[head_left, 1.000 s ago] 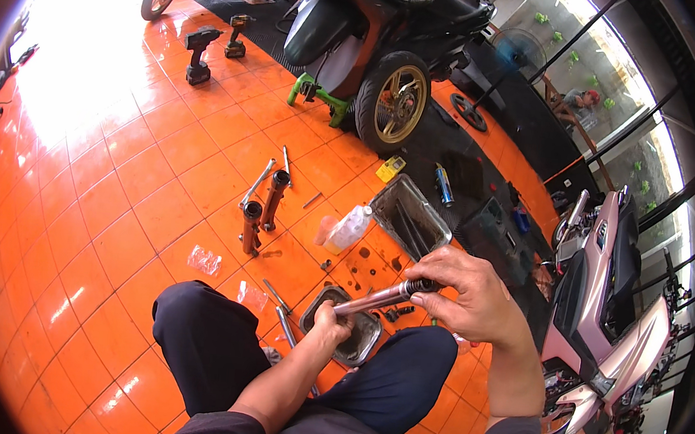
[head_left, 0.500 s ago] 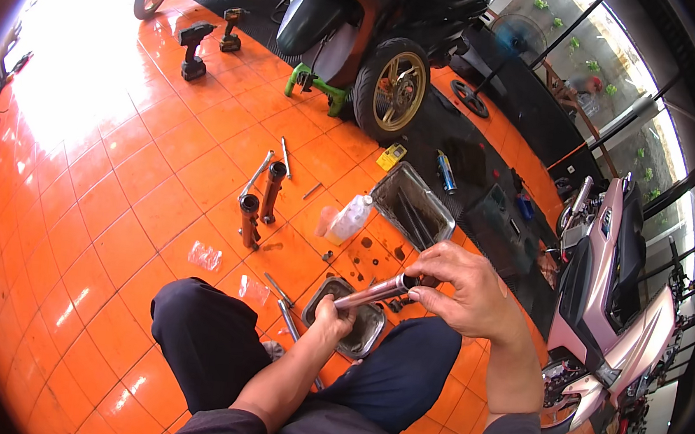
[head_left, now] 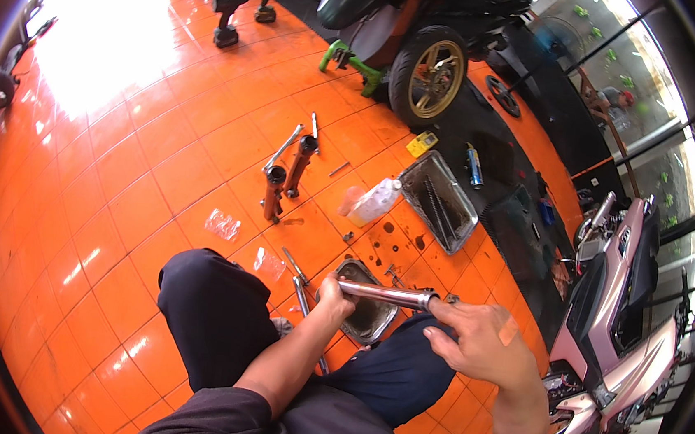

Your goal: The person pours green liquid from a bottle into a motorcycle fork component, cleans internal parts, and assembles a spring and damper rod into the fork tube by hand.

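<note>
My left hand [head_left: 335, 299] grips a chrome tube [head_left: 386, 295] near its left end, above a metal tray [head_left: 382, 326] lying between my bent knees. My right hand [head_left: 481, 348] touches the tube's right end with a forefinger; its thumb stands apart below. A second slim rod [head_left: 300, 300] lies beside that tray. Farther forward, two bronze fork tubes [head_left: 273, 198] stand upright near metal tools [head_left: 281, 149]. A plastic bottle [head_left: 375, 203] with pale liquid stands beside a larger metal basin [head_left: 467, 215], near dark spots of spilled liquid on the tiles.
A dark scooter [head_left: 366, 8] on a green stand [head_left: 352, 66] is ahead, with two cordless drills [head_left: 226, 24] to its left. A pink scooter [head_left: 621, 299] is close at right, beyond a dark mat [head_left: 522, 207]. Another person [head_left: 618, 102] is at the far right back.
The tube has swung flatter, to near horizontal. My right hand has moved down and right, its thumb leaving the tube. The view has shifted slightly.
</note>
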{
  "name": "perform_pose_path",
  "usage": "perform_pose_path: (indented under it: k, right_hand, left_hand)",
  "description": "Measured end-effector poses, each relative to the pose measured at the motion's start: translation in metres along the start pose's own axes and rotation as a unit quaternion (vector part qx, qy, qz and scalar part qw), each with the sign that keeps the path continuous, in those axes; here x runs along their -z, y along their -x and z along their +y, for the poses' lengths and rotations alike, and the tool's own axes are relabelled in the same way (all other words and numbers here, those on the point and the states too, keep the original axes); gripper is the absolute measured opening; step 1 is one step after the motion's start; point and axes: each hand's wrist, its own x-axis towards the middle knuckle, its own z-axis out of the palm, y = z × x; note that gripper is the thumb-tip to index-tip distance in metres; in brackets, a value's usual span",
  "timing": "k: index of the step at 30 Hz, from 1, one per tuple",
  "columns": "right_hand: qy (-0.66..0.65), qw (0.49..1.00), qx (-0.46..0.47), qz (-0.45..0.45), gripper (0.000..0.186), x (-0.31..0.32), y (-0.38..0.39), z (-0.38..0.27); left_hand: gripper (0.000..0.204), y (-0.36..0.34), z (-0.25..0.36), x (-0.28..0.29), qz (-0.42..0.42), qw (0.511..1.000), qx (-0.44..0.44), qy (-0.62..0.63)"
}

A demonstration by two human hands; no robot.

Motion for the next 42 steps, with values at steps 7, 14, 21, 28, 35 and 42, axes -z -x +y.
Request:
perform_pose_path:
  k: [7, 14, 21, 28, 35, 42]
  right_hand:
    - [-0.047, 0.998, -0.024, -0.04, 0.022, -0.034, 0.009, 0.01]
    - [-0.034, 0.991, 0.089, 0.097, 0.021, -0.045, -0.001, 0.011]
    - [-0.134, 0.956, 0.122, 0.231, 0.049, 0.022, 0.025, -0.013]
    - [-0.513, 0.768, 0.095, 0.371, 0.036, -0.126, -0.035, 0.009]
    - [-0.52, 0.694, 0.163, 0.47, 0.017, 0.043, 0.008, 0.025]
    - [-0.454, 0.724, -0.029, 0.518, 0.013, -0.035, -0.035, 0.057]
  left_hand:
    - [0.024, -0.003, -0.006, 0.004, 0.032, 0.999, -0.027, -0.028]
    - [0.023, 0.011, -0.014, -0.008, 0.025, 0.998, -0.023, -0.044]
    - [0.02, -0.036, 0.013, 0.022, 0.029, 0.998, -0.031, -0.035]
    - [0.025, -0.006, -0.033, -0.011, 0.012, 0.996, 0.023, -0.08]
    - [0.066, 0.033, -0.023, -0.019, -0.111, 0.932, -0.043, -0.342]
    - [0.034, -0.006, 0.035, -0.02, -0.044, 0.941, -0.197, -0.272]
